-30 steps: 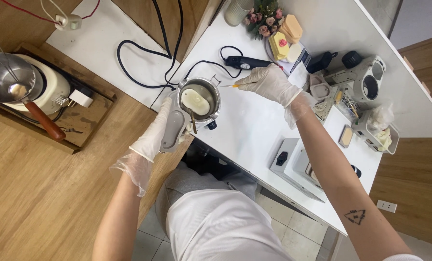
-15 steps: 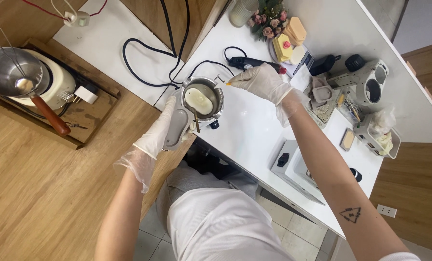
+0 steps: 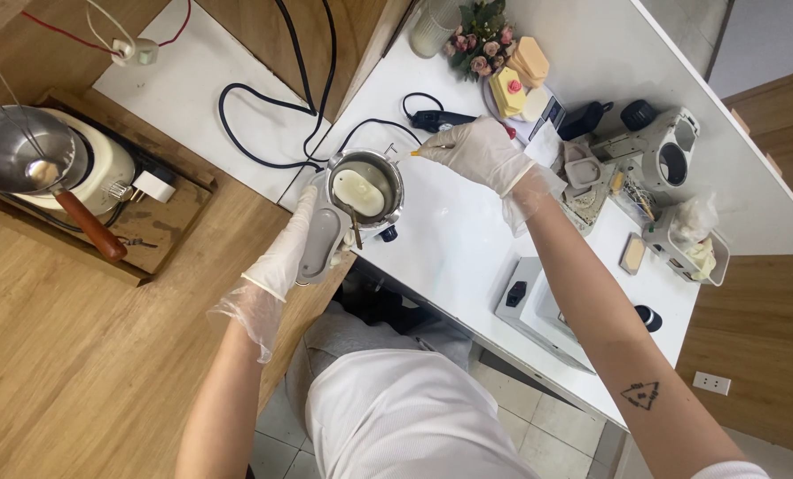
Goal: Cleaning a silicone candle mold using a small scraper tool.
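Right hand has lifted its stick, pointing left at pot.

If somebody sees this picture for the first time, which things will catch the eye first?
First, the small metal pot of pale wax at the white table's edge, its handle gripped by the gloved left hand. Beside it, the gloved right hand holds a thin stick. Far left, a steel pan sits on a burner.

L hand gloved, fingers curled in grip, arm bent; R hand gloved, pinching, forearm extended fwd.
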